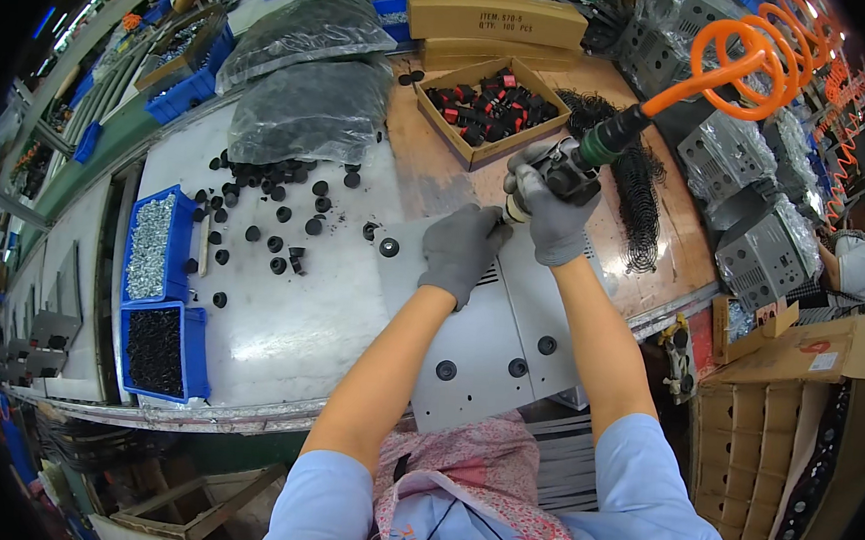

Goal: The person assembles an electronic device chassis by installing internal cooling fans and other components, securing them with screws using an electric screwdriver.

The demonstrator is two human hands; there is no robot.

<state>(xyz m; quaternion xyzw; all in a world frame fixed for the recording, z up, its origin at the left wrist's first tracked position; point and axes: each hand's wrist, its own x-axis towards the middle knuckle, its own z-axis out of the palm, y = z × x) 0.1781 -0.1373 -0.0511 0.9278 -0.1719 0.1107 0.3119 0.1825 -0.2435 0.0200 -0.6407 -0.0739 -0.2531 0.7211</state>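
One air driver (pixel 571 176) is at frame centre, wrapped by my right hand (pixel 561 224); my left hand (pixel 457 250) bends beside its tip, pinching I cannot tell what. If pushed crookedly, the tip could slip and scratch the grey panel (pixel 472 345) below.

Two blue bins (pixel 196 354) by the worktop's (pixel 286 360) near left corner, two gloved hands (pixel 462 252), one power tool (pixel 608 142).
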